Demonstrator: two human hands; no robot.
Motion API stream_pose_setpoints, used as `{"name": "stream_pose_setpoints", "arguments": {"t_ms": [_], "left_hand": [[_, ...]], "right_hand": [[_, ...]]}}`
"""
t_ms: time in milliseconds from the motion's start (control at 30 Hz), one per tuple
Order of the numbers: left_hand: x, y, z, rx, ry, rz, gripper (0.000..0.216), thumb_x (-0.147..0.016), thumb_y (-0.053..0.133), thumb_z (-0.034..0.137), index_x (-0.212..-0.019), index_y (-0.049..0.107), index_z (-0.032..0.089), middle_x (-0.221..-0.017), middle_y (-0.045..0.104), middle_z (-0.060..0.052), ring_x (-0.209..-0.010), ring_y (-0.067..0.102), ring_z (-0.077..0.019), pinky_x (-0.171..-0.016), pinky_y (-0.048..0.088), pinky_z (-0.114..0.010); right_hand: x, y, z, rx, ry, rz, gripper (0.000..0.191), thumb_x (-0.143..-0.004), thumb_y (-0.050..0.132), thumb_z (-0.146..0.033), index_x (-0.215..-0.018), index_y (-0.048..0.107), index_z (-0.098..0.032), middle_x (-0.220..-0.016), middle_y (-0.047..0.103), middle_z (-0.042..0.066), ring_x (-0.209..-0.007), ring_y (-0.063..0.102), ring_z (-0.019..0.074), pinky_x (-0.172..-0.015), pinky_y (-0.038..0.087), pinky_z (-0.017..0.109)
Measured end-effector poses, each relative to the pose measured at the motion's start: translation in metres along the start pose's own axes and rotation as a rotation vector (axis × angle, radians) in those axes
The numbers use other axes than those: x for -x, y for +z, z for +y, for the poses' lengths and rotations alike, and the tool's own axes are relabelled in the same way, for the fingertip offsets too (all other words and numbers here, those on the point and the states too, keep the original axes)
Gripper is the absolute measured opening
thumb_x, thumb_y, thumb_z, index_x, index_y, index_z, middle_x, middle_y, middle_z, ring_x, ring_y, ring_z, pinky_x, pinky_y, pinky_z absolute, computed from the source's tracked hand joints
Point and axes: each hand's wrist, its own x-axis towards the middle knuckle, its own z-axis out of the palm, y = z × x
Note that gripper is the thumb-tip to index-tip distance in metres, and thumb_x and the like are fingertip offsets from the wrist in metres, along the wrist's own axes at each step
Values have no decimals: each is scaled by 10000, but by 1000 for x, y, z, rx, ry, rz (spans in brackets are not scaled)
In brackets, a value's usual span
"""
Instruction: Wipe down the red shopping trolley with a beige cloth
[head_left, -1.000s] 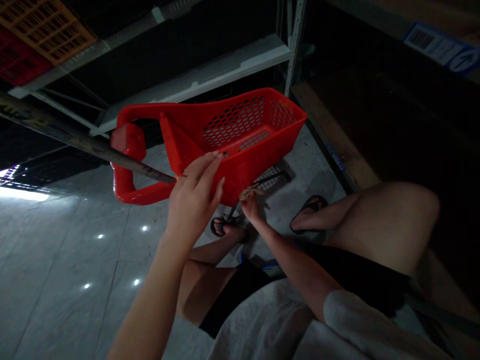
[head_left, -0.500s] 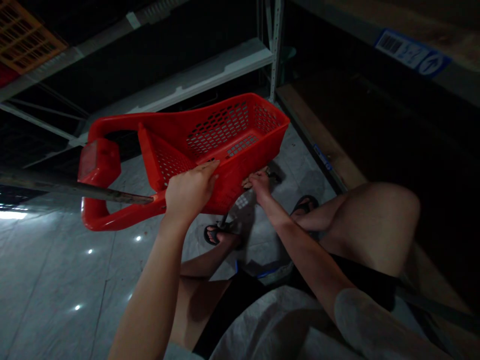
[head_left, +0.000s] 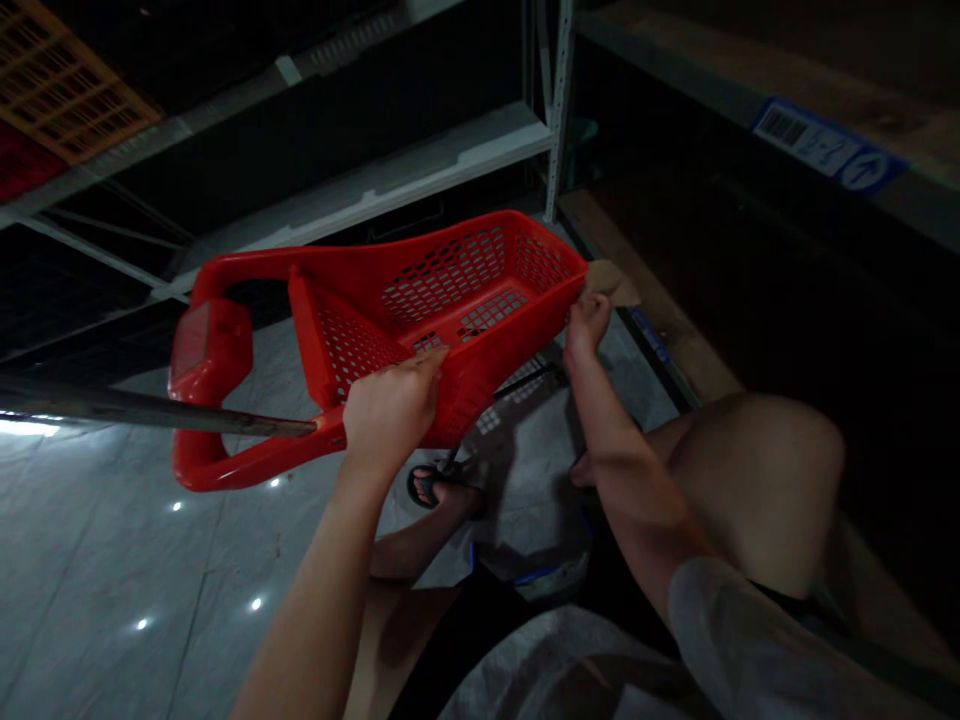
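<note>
Basically, in the head view, left hand [head_left: 394, 405] was curled over the near rim of the red cart [head_left: 495, 375], just fwd of the handle [head_left: 259, 468], fingers bent down, gripping it. Right hand [head_left: 589, 325] was at the cart's far right corner, fingers closed w/ a tan cloth [head_left: 613, 283] pinched in them; cloth stuck out past the knuckles, against or just beside the end wall, couldn't tell which.

Cart stood upright on the grey floor [head_left: 105, 570], in front of the person's legs, w/ perforated sides & bottom. A red box [head_left: 214, 348] sat on the handle's far left end. A dark pole [head_left: 150, 408] ran in from the left edge, its end at the handle's near bar; couldn't tell if attached.

Bkgd: pale metal shelf [head_left: 420, 180] behind the cart, orange crate [head_left: 67, 85] & red crate [head_left: 30, 165] upper left. Upper right, a blue-&-white label [head_left: 825, 148] w/ barcode & arrow was on a shelf edge. One sandalled foot [head_left: 431, 488] showed below the cart.
</note>
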Motion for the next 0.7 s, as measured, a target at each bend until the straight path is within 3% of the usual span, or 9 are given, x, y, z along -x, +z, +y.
{"name": "stream_pose_setpoints", "arguments": {"t_ms": [167,300,400,500,600,700], "left_hand": [[-3,3,1,-31,11,4,479,-981,470,212,-1426,615,316,-1225,774,-87,-894,778,-308,-679,569,-387],[-5,2,3,-14,27,1,490,-972,464,192,-1433,607,274,-1289,747,-85,-929,776,-302,-710,592,-396],[-8,2,2,54,57,7,474,-967,486,214,-1425,608,215,-1361,705,-107,-1033,755,-295,-829,604,-406],[-5,2,0,250,132,68,491,-975,496,234,-1460,563,193,-1455,637,-117,-1264,659,-277,-1052,538,-418],[11,4,0,597,204,227,626,-990,546,305,-1587,374,228,-1581,512,-121,-1448,505,-243,-1184,435,-414],[45,13,6,817,101,476,683,-957,636,330,-1575,353,259,-1568,503,-148,-1449,485,-256,-1190,425,-440]], "right_hand": [[99,13,-2,-14,206,-122,230,-630,580,-281,-811,443,-243,-758,531,-49,-729,522,138,-730,482,277],[162,22,-34,-78,280,-334,227,-620,581,-334,-801,486,-236,-719,539,-46,-628,501,134,-589,460,258],[170,25,-85,-150,235,-508,226,-662,608,-357,-839,564,-223,-852,613,7,-684,558,150,-584,486,264],[152,23,-146,-284,206,-653,252,-691,645,-362,-907,607,-237,-967,644,17,-764,609,167,-613,507,269],[139,15,-198,-395,259,-773,281,-670,689,-367,-913,619,-247,-887,660,-9,-757,628,168,-624,505,262],[149,5,-229,-419,278,-1074,288,-695,734,-436,-898,663,-245,-891,701,-2,-801,662,181,-673,532,271]]}}
